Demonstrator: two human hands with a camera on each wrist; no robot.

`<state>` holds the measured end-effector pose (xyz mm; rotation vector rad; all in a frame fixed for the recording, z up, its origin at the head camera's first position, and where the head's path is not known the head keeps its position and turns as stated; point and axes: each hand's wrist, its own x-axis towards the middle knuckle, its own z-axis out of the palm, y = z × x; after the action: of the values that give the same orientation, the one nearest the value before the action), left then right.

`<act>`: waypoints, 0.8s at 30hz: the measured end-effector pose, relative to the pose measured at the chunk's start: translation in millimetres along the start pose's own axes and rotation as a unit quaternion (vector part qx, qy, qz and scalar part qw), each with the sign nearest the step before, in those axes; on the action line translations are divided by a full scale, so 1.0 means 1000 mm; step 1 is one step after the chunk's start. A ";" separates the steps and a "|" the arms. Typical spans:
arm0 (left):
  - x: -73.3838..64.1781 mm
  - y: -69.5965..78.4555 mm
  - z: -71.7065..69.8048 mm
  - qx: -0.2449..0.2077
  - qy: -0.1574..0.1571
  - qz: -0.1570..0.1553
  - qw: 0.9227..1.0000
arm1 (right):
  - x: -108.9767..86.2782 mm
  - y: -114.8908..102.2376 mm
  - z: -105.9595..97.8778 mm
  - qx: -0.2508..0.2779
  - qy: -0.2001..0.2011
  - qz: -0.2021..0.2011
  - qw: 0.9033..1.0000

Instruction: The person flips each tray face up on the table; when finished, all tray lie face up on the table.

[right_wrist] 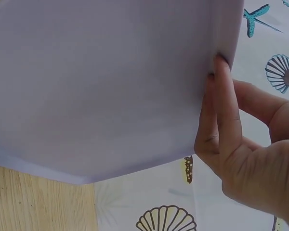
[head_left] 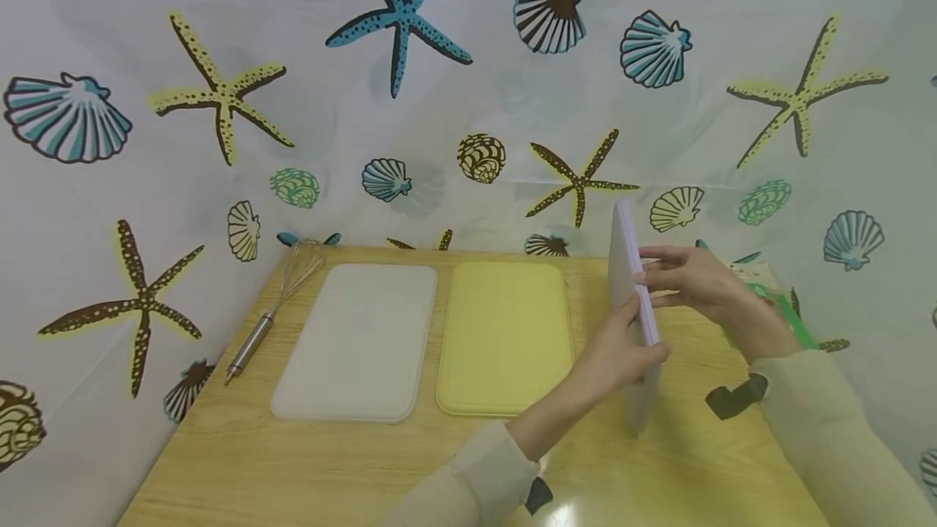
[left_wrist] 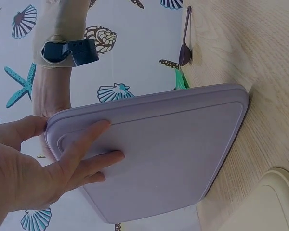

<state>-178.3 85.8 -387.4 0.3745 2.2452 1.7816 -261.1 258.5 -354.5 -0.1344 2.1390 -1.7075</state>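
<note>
On my head feed, the lilac board (head_left: 624, 267) stands upright on edge right of centre in the frame. I see the left hand (head_left: 615, 348) gripping its top edge, fingers spread on the face, while the right hand (head_left: 691, 279), farther along, pinches the same edge. The yellow board (head_left: 505, 340) lies flat at mid-frame, the white board (head_left: 355, 340) and whisk (head_left: 256, 336) to its left.

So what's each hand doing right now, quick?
Left hand: closed, holding the purple board.
Right hand: closed, holding the same board.
</note>
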 end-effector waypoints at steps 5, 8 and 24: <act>-0.002 -0.002 0.000 0.013 0.008 0.000 1.000 | 0.003 0.002 0.003 -0.001 -0.006 -0.004 1.000; -0.003 -0.002 -0.001 0.016 0.008 -0.001 1.000 | 0.005 0.003 0.005 -0.004 -0.005 -0.007 1.000; -0.014 -0.008 -0.008 -0.046 0.009 0.026 0.999 | 0.007 0.034 0.004 -0.007 0.046 0.006 0.999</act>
<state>-168.6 72.3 -393.5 0.4030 2.1757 1.9140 -260.5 260.8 -389.4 -0.0479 2.2145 -1.7237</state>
